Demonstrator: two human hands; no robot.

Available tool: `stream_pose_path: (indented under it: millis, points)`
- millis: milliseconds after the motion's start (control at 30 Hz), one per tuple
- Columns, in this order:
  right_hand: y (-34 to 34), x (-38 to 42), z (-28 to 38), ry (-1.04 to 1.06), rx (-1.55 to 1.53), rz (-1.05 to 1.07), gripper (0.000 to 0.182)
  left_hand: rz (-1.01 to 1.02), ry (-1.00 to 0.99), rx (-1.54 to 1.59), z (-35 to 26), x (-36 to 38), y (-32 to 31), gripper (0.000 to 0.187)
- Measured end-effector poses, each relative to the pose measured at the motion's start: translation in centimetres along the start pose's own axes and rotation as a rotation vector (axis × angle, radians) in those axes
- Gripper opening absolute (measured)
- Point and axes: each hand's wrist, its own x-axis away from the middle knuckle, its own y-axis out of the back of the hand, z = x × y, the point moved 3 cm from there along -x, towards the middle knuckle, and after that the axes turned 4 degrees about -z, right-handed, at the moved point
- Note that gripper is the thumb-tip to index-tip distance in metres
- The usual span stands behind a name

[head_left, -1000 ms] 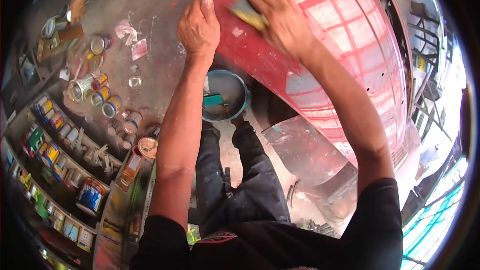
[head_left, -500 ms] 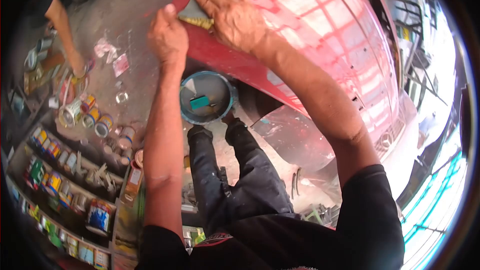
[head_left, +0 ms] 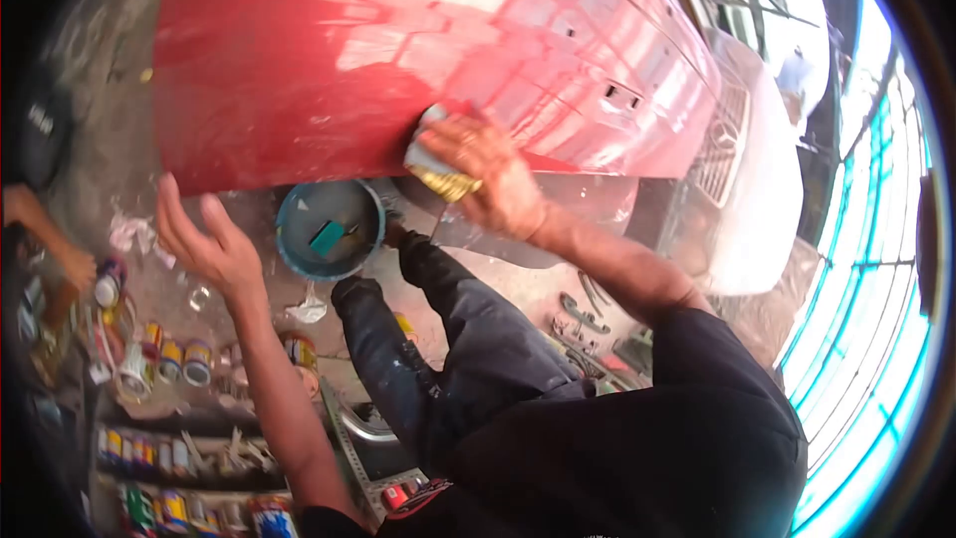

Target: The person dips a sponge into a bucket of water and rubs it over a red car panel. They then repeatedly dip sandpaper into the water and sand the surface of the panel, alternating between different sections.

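My right hand (head_left: 488,174) is wrapped over a folded piece of sandpaper (head_left: 445,182), grey on one face with a yellow edge. It holds the sandpaper at the near edge of a glossy red car panel (head_left: 299,80). My left hand (head_left: 214,244) holds nothing. Its fingers are apart, just beside the panel's lower left corner. Below the panel, between the two hands, a blue-rimmed basin (head_left: 289,257) of greyish water stands on the floor with a teal block (head_left: 326,238) in it.
Paint cans (head_left: 197,363) and bottles crowd the floor at lower left, beside shelves of more cans. Another person's arm (head_left: 55,239) reaches in at far left. A white car part (head_left: 762,189) and its grille (head_left: 719,144) stand to the right. Metal hooks (head_left: 583,314) lie near my legs.
My view has swung to the right. My left hand has come off the panel and spread open. My right hand has moved along the near edge with the sandpaper, now nearer my body.
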Motion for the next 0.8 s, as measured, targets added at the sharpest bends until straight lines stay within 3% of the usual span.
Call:
stream_pose_path:
  millis: [100, 133, 167, 200, 267, 367, 500, 567, 600, 633, 667, 700, 733, 767, 800]
  points:
    - [-1.4, 0.2, 5.2, -0.108, -0.341, 0.002, 0.056, 0.304, -0.124, 0.224, -2.8, 6.0, 1.8, 0.072]
    - [-2.1, 0.3, 6.1, -0.295, -0.531, 0.083, 0.051, 0.373, -0.189, 0.260, -4.6, 7.5, 2.0, 0.081]
    - [-2.6, 0.1, 7.2, -0.281, -0.673, 0.014, 0.048, 0.436, -0.253, 0.293, -6.1, 8.8, 2.4, 0.090]
    - [-3.0, -0.1, 8.3, -0.399, -0.776, 0.092, 0.045, 0.468, -0.254, 0.323, -7.1, 10.1, 2.7, 0.094]
    - [-4.0, -0.5, 9.9, -0.590, -0.860, 0.202, 0.041, 0.530, -0.249, 0.373, -7.9, 12.3, 3.0, 0.102]
    - [-6.9, 0.7, 10.4, -0.714, -0.859, 0.378, 0.039, 0.634, -0.191, 0.437, -8.5, 13.5, 3.0, 0.107]
    - [-8.4, 0.7, 10.5, -0.792, -0.825, 0.404, 0.045, 0.732, 0.017, 0.557, -7.2, 14.0, 3.3, 0.101]
    - [-9.1, 1.6, 9.0, -0.928, -0.965, 0.676, 0.072, 0.743, 0.291, 0.568, -7.3, 14.8, 3.4, 0.077]
    - [-7.7, 1.3, 7.9, -0.893, -0.780, 0.819, 0.077, 0.757, 0.378, 0.587, -7.6, 15.0, 3.0, 0.065]
    - [-6.5, 1.6, 7.2, -0.912, -0.727, 0.769, 0.080, 0.799, 0.536, 0.616, -7.5, 15.1, 2.9, 0.055]
    - [-4.2, 0.4, 6.9, -0.834, -0.690, 0.613, 0.067, 0.830, 0.689, 0.636, -6.9, 15.9, 2.4, 0.047]
    - [-2.3, -0.5, 6.4, -0.616, -0.545, 0.302, 0.047, 0.925, 0.836, 0.592, -6.1, 17.2, 2.1, 0.037]
    - [-0.6, -1.2, 4.9, -0.468, -0.391, 0.188, 0.036, 0.900, 0.756, 0.518, -4.9, 18.6, 1.3, 0.032]
    - [1.1, -2.5, 3.7, -0.405, -0.293, 0.055, 0.035, 0.880, 0.645, 0.410, -3.5, 19.8, 0.5, 0.031]
    - [2.3, -4.0, 1.9, -0.204, -0.075, -0.080, 0.040, 0.862, 0.527, 0.313, -2.1, 20.7, -0.6, 0.030]
